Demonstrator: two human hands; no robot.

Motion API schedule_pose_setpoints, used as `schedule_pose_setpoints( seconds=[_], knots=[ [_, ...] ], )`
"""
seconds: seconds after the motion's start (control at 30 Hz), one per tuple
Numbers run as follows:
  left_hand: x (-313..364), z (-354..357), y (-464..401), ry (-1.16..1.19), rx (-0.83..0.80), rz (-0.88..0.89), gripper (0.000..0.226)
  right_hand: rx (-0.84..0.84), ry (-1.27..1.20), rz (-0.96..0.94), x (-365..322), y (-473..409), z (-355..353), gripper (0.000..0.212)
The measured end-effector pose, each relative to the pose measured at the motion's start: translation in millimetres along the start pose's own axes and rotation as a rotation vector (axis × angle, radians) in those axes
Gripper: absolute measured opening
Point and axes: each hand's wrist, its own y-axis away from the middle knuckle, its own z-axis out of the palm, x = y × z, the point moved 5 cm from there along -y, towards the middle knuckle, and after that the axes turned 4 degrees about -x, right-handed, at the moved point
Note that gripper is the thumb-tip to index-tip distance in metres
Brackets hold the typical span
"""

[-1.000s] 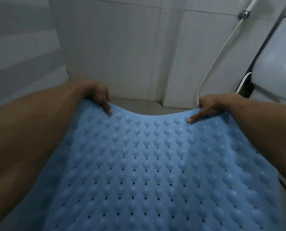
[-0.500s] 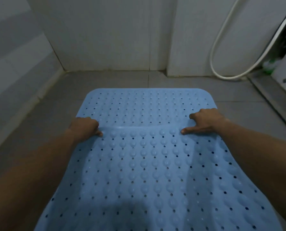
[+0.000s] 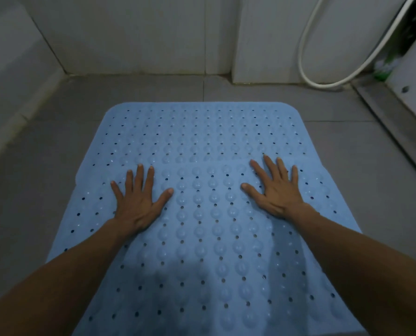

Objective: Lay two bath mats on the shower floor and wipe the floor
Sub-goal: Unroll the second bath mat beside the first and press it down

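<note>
both hands (image 3: 139,204) now flat on mat (image 3: 207,238).

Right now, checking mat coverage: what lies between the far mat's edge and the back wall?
Head view: only bare grey floor tile between far blue mat and back wall.

I'm looking at the near mat (image 3: 209,238): soft-looking blue rubber or plastic, matt with a faint sheen, covered in rounded bumps and rows of small punched holes. The far mat (image 3: 202,132) beyond it shows the same blue material, its bumps flatter-looking. Around them I see the floor (image 3: 335,151), grey tile, matt and smooth, with thin grout lines. The far wall (image 3: 134,35) is pale tile with a slight gloss. On the right, the hose (image 3: 306,57) looks like smooth white plastic.
</note>
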Motion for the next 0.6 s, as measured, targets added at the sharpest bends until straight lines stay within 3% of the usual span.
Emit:
schedule_pose_setpoints(
  seconds=[0.27, 0.6],
  knots=[
    [2.1, 3.8, 20.6, -0.016, 0.004, 0.056, 0.084, 0.096, -0.03, 0.094, -5.7, 29.9, 12.2, 0.08],
    [0.5, 14.6, 63.2, -0.059, -0.018, 0.101, 0.082, 0.08, -0.045, 0.122, -4.2, 84.8, 30.5, 0.081]
  ],
)
